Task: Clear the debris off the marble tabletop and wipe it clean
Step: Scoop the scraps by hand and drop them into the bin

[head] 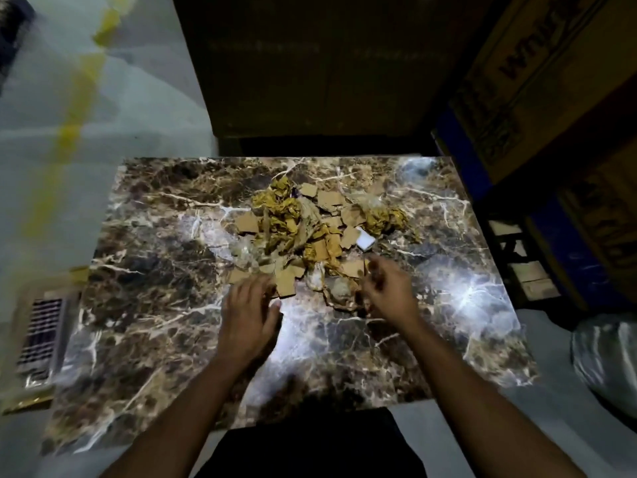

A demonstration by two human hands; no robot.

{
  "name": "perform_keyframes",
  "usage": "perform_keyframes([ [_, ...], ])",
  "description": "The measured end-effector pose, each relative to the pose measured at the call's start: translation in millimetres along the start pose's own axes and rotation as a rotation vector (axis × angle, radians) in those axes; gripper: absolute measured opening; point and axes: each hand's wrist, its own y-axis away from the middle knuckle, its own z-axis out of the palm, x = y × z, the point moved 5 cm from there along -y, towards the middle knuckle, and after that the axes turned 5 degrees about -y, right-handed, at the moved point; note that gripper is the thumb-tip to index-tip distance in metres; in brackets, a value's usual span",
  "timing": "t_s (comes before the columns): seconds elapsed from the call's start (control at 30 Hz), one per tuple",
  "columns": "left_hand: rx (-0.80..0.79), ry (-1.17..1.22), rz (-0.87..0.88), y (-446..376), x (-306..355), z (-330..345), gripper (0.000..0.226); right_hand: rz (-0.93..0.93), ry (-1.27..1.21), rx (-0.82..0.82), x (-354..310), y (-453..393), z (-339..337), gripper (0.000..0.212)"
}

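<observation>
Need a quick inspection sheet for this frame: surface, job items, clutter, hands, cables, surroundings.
Surface: marble tabletop, dark brown with white veins, glare patches, bare toward the near edge.
Job's things: debris pile at centre: torn cardboard pieces, crumpled gold foil wrappers, one small white block. No wiping cloth seen.
Clutter: nothing seen apart from the pile.
Hands: left hand fingers extended at the pile's near edge; right hand at the pile, blurred, grip unclear.
Cables: nothing seen.
Surroundings: cardboard boxes at right, floor vent at left.
</observation>
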Motion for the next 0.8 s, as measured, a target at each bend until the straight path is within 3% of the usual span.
perform_keyframes([
  [0.07, 0.028, -0.009, -0.051, -15, -23, -4, 0.060, 0.038, 0.077, 0.168, 15, -25, -27, 0.037],
  [0.13, -0.009, -0.030, -0.111, -31, -37, -1, 0.065, 0.096, 0.197, 0.215, 32, -52, -42, 0.041],
  [0.27, -0.123, -0.055, -0.142, -44, -28, 18, 0.069, 0.269, 0.322, -0.029, 53, -66, -5, 0.055],
  [0.47, -0.122, -0.030, -0.165, -24, 20, 40, 0.058, 0.055, 0.189, -0.077, 25, -29, 45, 0.053],
  [0.63, 0.083, 0.046, -0.293, -18, 10, 23, 0.062, 0.019, 0.025, 0.020, 25, -3, 12, 0.060],
  [0.8, -0.040, -0.034, -0.217, -49, -5, 27, 0.070, -0.102, 0.219, -0.189, 26, -7, 44, 0.070],
])
